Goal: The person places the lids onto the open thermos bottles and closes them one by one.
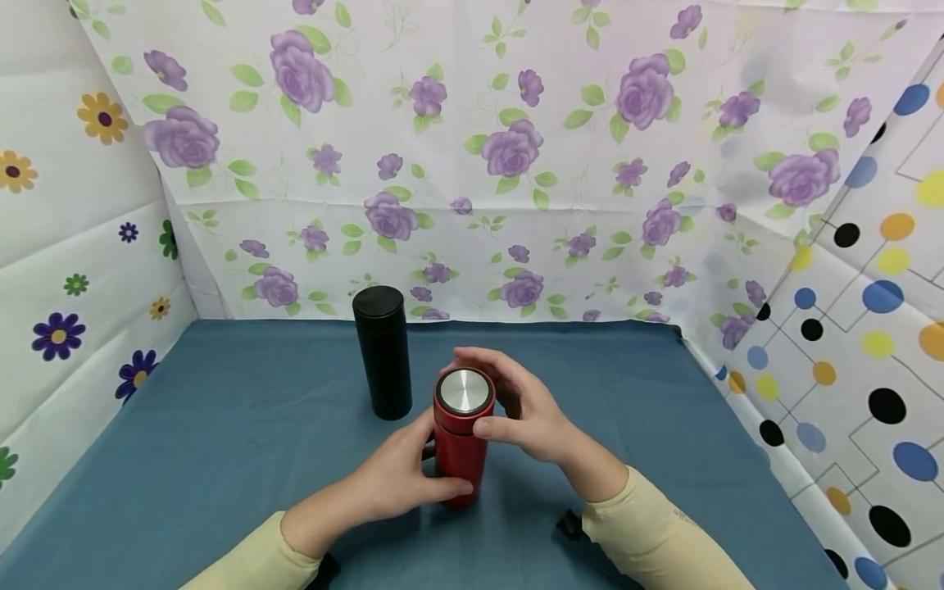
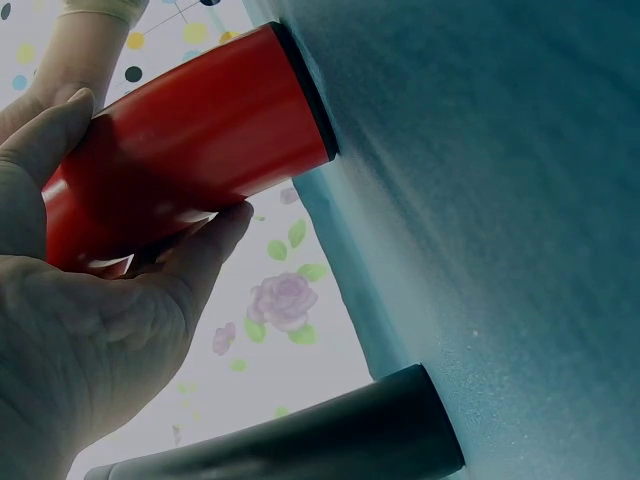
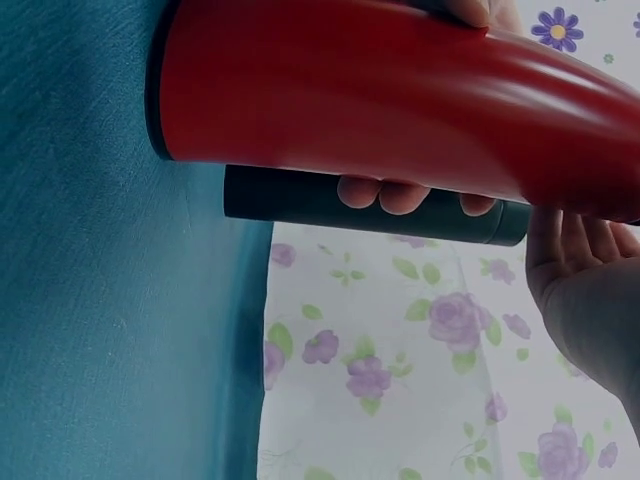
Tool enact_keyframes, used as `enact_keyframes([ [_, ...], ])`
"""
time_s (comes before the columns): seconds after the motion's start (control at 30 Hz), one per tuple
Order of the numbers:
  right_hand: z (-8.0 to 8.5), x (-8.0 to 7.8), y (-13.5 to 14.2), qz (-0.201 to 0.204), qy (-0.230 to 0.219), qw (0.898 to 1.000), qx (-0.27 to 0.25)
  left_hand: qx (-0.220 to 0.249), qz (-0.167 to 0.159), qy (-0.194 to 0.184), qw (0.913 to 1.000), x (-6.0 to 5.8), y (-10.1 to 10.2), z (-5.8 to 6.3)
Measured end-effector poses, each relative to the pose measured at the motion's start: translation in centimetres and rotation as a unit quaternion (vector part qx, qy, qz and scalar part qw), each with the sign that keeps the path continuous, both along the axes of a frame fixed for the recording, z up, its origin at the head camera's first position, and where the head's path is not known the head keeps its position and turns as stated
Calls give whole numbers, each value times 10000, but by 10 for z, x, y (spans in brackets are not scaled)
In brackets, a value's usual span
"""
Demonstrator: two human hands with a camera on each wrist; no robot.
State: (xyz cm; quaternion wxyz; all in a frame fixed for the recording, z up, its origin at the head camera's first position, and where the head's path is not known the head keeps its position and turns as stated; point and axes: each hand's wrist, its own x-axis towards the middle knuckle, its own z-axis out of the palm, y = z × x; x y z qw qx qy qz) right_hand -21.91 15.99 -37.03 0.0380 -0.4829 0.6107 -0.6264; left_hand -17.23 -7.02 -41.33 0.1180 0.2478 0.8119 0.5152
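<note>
A red thermos flask (image 1: 459, 455) stands upright on the blue cloth, its steel-topped lid (image 1: 465, 391) on. My left hand (image 1: 391, 471) grips the lower body, thumb across the near side. Higher up, my right hand (image 1: 534, 410) holds the flask around the lid, with its thumb on the front and its fingers behind. In the left wrist view, the black base of the red flask (image 2: 200, 140) meets the cloth. The right wrist view has fingertips of the left hand (image 3: 402, 197) showing past the flask's far side.
A black thermos flask (image 1: 383, 356) stands upright behind and to the left of the red one. Blue cloth (image 1: 243, 410) covers the table. A flowered sheet (image 1: 457, 164) hangs at the back, with patterned sheets at both sides. A small black object (image 1: 570, 525) shows beside the right sleeve.
</note>
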Motion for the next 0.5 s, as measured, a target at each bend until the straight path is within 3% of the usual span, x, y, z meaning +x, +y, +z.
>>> enact_keyframes([
  [0.27,4,-1,-2,627,177,9977,-170,-22,-9,79,10000,1,0,-1],
  [0.5,3,-2,1,365,118,9992,-99,-45,-12,98,9999,0,1,0],
])
